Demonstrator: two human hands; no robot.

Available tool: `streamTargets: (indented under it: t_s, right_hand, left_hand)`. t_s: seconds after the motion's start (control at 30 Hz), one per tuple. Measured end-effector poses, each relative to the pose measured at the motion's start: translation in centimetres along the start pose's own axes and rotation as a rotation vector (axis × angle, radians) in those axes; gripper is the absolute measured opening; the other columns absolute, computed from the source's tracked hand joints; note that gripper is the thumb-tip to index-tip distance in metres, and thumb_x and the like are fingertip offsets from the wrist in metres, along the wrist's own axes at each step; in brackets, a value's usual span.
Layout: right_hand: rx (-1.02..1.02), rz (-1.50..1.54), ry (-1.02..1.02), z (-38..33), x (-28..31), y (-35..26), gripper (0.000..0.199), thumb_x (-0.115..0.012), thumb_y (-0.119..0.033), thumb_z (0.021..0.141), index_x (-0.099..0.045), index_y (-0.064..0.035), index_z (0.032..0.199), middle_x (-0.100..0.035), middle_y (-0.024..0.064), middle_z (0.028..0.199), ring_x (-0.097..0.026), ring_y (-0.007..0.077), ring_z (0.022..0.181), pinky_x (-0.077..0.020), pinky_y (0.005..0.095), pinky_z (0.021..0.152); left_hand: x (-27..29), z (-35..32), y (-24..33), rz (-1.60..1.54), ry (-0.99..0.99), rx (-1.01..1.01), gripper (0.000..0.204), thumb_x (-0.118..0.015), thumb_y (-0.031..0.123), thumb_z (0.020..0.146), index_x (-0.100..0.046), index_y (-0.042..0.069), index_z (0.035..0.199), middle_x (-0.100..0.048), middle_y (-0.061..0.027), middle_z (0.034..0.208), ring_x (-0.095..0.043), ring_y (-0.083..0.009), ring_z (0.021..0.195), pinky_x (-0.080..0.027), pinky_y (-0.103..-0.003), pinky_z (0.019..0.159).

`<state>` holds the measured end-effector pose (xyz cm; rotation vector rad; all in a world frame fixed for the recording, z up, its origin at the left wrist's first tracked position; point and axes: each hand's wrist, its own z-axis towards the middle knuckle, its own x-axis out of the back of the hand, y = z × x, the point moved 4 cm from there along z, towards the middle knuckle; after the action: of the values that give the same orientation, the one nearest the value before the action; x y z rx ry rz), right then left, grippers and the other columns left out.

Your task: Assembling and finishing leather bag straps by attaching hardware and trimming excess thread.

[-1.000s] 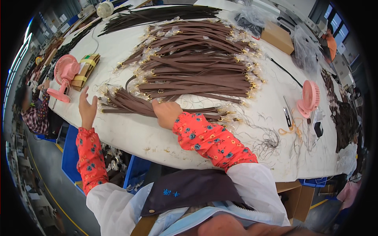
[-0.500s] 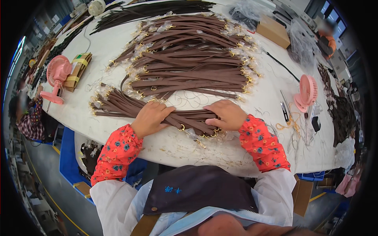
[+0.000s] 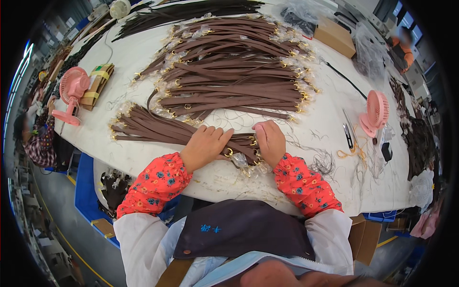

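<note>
A bundle of brown leather straps (image 3: 158, 128) with gold clasps lies across the near part of the white table (image 3: 330, 124). My left hand (image 3: 206, 145) rests flat on the bundle's right half, fingers together. My right hand (image 3: 269, 140) presses on the bundle's right end, where gold rings and clear plastic wraps (image 3: 248, 162) stick out. Behind both hands sits a large pile of the same brown straps (image 3: 234, 71).
Two small pink fans stand on the table, one at the left (image 3: 71, 93) and one at the right (image 3: 374, 114). Small scissors (image 3: 348, 132) and loose threads (image 3: 325, 162) lie right of my hands. A cardboard box (image 3: 334, 36) and dark straps (image 3: 186, 10) sit at the back.
My left hand has come in from the bundle's far left end to its middle. My right hand has shifted right, onto the bundle's clasp end. Since half a second ago both hands barely moved.
</note>
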<state>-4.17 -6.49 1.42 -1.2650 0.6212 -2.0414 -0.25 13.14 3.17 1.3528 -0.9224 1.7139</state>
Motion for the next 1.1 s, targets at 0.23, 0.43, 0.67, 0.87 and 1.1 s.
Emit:
streamTargets:
  t_s: [0.23,0.43,0.67,0.87,1.1]
  right_hand:
    - [-0.033,0.017,-0.005,0.4,-0.6,0.6,0.021,-0.048,-0.019,0.094,-0.062,-0.0042,0.092,-0.06,0.0136,0.089,-0.056,0.0337,0.088,-0.045,0.0413,0.077]
    - [-0.019,0.0,-0.001,0.4,-0.5,1.0,0.021,-0.047,-0.019,0.094,-0.062,-0.0047,0.092,-0.06,0.0131,0.089,-0.056,0.0333,0.088,-0.0448,0.0406,0.077]
    - [-0.088,0.107,-0.014,0.7,-1.3,2.2,0.032,-0.039,-0.024,0.1,-0.062,-0.0021,0.095,-0.063,0.0114,0.089,-0.059,0.0245,0.085,-0.0456,0.0332,0.079]
    - [-0.278,0.437,-0.025,0.5,-1.2,2.9,0.033,-0.039,-0.025,0.1,-0.062,-0.0025,0.098,-0.066,0.0111,0.09,-0.062,0.0232,0.088,-0.0466,0.0318,0.081]
    - [-0.218,0.398,-0.099,0.2,-0.4,3.3,0.033,-0.04,-0.027,0.101,-0.061,-0.0023,0.104,-0.066,0.0114,0.097,-0.062,0.0221,0.092,-0.0457,0.0302,0.084]
  left_hand:
    - [-0.4,1.2,3.1,-0.153,-0.003,0.031,0.092,-0.074,0.043,0.07,-0.033,0.001,0.14,-0.046,-0.0154,0.132,-0.049,-0.0266,0.115,-0.039,-0.039,0.095]
    - [0.0,1.2,4.7,-0.169,0.106,0.003,0.077,-0.069,0.035,0.079,-0.036,0.001,0.139,-0.041,-0.0174,0.141,-0.042,-0.0297,0.127,-0.032,-0.045,0.105]
    - [-1.9,2.7,6.6,-0.334,0.374,0.057,0.048,-0.06,0.02,0.088,-0.05,-0.004,0.128,-0.05,-0.019,0.133,-0.045,-0.029,0.128,-0.034,-0.042,0.107]
    - [-2.0,3.5,7.6,-0.426,0.465,0.085,0.043,-0.061,0.018,0.087,-0.053,-0.007,0.121,-0.054,-0.0212,0.127,-0.046,-0.0316,0.126,-0.034,-0.043,0.108]
    - [1.4,1.3,5.6,-0.446,0.166,0.004,0.093,-0.074,0.041,0.073,-0.028,0.004,0.145,-0.02,-0.0176,0.154,-0.017,-0.0347,0.143,-0.01,-0.057,0.113]
